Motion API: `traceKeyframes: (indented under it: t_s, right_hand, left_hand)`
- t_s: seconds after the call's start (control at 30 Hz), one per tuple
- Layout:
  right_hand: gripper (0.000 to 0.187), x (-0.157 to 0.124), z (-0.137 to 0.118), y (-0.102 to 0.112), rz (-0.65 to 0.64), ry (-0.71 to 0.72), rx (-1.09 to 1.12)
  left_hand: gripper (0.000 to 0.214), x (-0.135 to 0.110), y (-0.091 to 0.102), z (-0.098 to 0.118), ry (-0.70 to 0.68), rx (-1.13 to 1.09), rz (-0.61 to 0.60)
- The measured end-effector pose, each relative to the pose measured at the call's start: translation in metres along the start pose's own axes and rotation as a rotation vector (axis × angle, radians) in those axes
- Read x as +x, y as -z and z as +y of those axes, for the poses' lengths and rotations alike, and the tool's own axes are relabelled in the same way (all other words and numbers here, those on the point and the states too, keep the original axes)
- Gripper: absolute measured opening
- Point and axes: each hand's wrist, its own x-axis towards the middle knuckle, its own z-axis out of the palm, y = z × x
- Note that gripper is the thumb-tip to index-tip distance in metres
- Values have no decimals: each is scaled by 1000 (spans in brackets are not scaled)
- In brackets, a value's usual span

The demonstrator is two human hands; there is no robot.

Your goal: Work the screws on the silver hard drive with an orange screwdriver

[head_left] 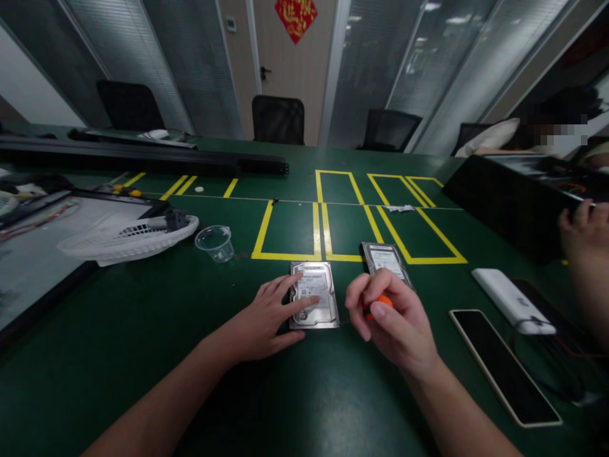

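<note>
A silver hard drive lies flat on the green table, label up. My left hand rests on its left edge, fingers stretched out across the casing. My right hand is closed around an orange-handled tool, just right of that drive. A second hard drive lies behind my right hand, partly hidden by my fingers.
Yellow tape rectangles mark the table beyond the drives. A clear plastic cup and a white basket sit at left. A white power bank and a dark phone lie at right. Another person's hand is by a black case.
</note>
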Motion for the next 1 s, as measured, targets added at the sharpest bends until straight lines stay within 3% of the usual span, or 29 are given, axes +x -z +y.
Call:
traceKeyframes:
  t_s: [0.07, 0.27, 0.53, 0.73, 0.9, 1.0]
  right_hand:
    - [4, 0, -1, -1, -1, -20, 28]
    - [37, 1, -5, 1, -29, -34, 47]
    - [10, 1, 2, 2, -22, 7, 42]
    - [7, -1, 0, 0, -41, -49, 96]
    - [37, 0, -3, 3, -57, -13, 50]
    - [36, 1, -3, 4, -61, -8, 23]
  left_hand:
    - [83, 0, 0, 0, 0, 0, -1]
    - [84, 0, 0, 0, -3, -3, 0]
    - [85, 0, -1, -2, -15, 2, 20]
    - [87, 0, -1, -2, -8, -1, 10]
    - [87, 0, -2, -3, -17, 7, 17]
    - [86, -1, -2, -3, -16, 5, 15]
